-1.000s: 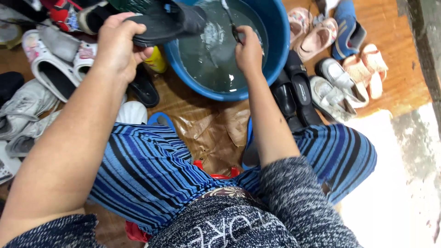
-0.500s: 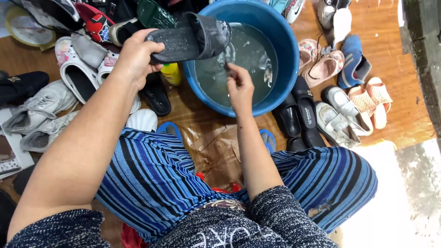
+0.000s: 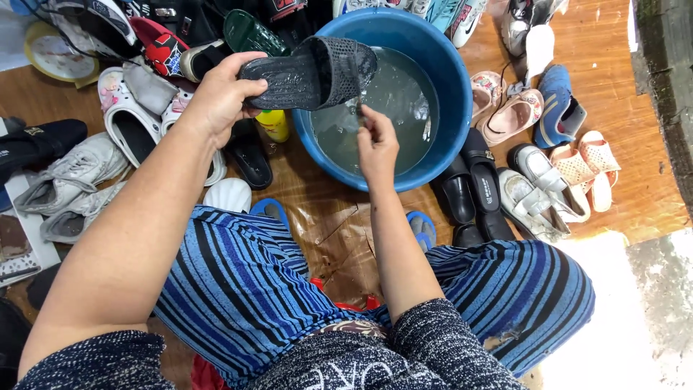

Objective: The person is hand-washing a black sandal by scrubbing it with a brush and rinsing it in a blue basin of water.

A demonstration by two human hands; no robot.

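The left hand (image 3: 216,97) fingers clamp a black slipper (image 3: 310,72) over the blue basin (image 3: 447,87). Just below it, the right hand (image 3: 377,148) fingers pinch a thin brush (image 3: 359,97) touching the slipper.

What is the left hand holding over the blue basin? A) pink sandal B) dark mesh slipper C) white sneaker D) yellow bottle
B: the left hand grips a dark mesh slipper by one end, sole up, over the rim of the blue basin of water, while the right hand holds a thin tool by the slipper's strap.
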